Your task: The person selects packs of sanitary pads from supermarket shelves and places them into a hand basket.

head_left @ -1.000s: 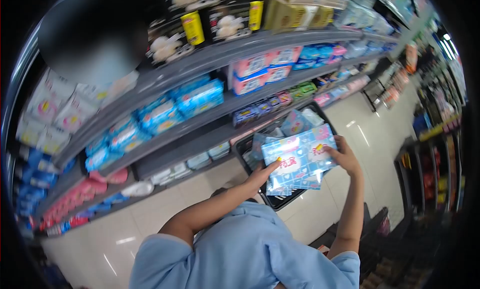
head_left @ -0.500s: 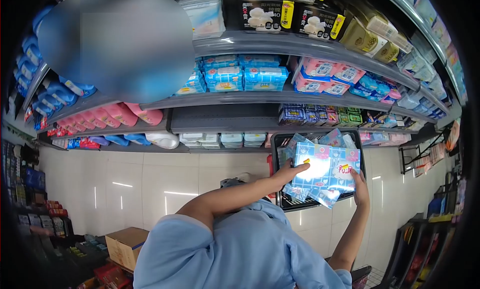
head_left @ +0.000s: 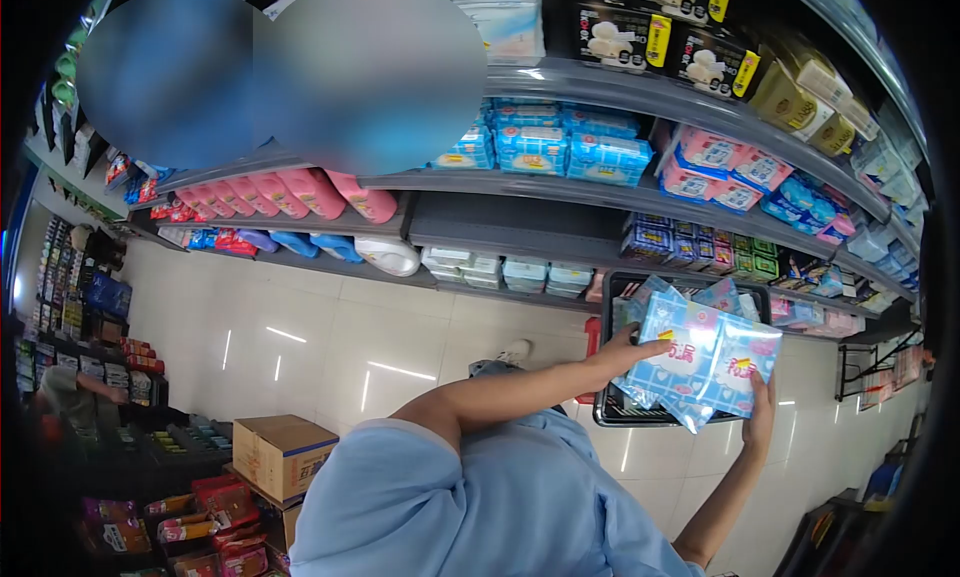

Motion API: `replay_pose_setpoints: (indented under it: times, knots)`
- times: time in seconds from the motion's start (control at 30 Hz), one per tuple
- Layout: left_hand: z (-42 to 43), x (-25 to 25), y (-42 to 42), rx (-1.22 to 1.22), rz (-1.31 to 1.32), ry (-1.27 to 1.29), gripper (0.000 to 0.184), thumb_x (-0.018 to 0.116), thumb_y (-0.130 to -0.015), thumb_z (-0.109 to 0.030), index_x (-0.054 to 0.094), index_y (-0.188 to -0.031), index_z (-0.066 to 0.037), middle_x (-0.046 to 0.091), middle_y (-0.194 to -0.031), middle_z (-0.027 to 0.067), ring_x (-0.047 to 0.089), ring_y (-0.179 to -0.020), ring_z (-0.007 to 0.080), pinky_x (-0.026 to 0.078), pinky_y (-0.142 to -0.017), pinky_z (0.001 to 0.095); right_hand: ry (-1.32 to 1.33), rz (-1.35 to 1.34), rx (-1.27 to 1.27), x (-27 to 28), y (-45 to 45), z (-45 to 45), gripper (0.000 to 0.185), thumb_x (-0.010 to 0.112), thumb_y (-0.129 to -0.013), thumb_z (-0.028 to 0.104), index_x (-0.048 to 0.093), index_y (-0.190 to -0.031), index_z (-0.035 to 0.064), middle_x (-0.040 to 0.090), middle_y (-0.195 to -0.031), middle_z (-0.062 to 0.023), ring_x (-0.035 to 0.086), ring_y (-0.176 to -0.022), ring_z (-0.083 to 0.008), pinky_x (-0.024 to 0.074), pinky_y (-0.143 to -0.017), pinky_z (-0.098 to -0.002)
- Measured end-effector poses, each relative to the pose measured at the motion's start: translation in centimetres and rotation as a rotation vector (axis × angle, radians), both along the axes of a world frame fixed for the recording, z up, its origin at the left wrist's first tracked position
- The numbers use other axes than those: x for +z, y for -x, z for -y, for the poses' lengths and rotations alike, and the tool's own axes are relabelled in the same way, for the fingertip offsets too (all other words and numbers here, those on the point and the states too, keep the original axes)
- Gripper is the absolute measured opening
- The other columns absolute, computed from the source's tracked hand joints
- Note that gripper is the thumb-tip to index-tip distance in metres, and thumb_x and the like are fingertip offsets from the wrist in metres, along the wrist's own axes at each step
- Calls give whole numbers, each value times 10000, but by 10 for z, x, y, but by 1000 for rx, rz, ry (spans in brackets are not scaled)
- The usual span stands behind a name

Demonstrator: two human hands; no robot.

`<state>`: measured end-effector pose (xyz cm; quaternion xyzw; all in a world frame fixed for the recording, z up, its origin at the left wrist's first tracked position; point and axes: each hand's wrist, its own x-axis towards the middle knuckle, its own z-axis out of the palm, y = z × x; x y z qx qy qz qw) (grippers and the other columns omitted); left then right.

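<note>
Two shiny blue checked plastic packs (head_left: 690, 355) with pink lettering are held flat, side by side, above a black shopping basket (head_left: 607, 407). My left hand (head_left: 628, 355) is closed on the left edge of the packs, its thumb lying on top. At the lower right edge, my right hand (head_left: 760, 415) grips them too, its fingers partly hidden underneath. More blue checked packs (head_left: 688, 413) lie in the basket below, mostly covered by the held ones.
Ahead run grey store shelves (head_left: 530, 199) with blue packs (head_left: 530, 149), pink packs (head_left: 712, 149) and pink bottles (head_left: 310, 191). A cardboard box (head_left: 280, 455) stands at the lower left, near red snack bags (head_left: 228, 502). Blurred patches hide the upper left.
My view has turned left, so shelves, basket and hands sit further right in the picture. The held packs have tilted, lower on the right, and their glare has faded. Both hands keep their grip.
</note>
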<state>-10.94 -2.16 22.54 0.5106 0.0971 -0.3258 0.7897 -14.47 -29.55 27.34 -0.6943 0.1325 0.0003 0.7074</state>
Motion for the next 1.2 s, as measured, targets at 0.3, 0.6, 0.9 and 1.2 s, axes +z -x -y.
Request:
replay_pose_setpoints:
  times: [0.3,0.6,0.9,1.2]
  knots:
    - [-63,41,17,-61,187,153,748,654,-796,-289,216,-1344,-30,457,-1227,128,472,-1108,203,397,-914,317,123,84,13,40,26,-47,593,531,-827,152,279,-1326,-45,400,-1278,-162,410,-1155,-221,317,-966,-313]
    - [-242,2,31,37,110,160,742,647,-796,-233,209,-1364,-41,406,-1296,129,374,-1207,215,275,-1014,348,311,1,163,18,9,-221,747,582,-776,134,166,-1363,-67,161,-1432,-218,159,-1334,-264,153,-1060,-320]
    - [-419,-30,67,272,51,-26,781,673,-774,-280,217,-1345,-5,435,-1266,143,419,-1170,221,316,-991,345,-177,-171,498,-57,-31,-403,736,569,-747,17,175,-1367,0,412,-1243,-178,440,-1131,-249,369,-946,-335]
    - [-428,-67,62,426,-14,91,738,673,-778,-283,261,-1321,1,476,-1213,135,463,-1126,203,367,-950,319,-139,-235,543,-68,-69,-425,720,558,-758,-3,174,-1367,-2,402,-1255,-159,443,-1130,-241,373,-938,-325]
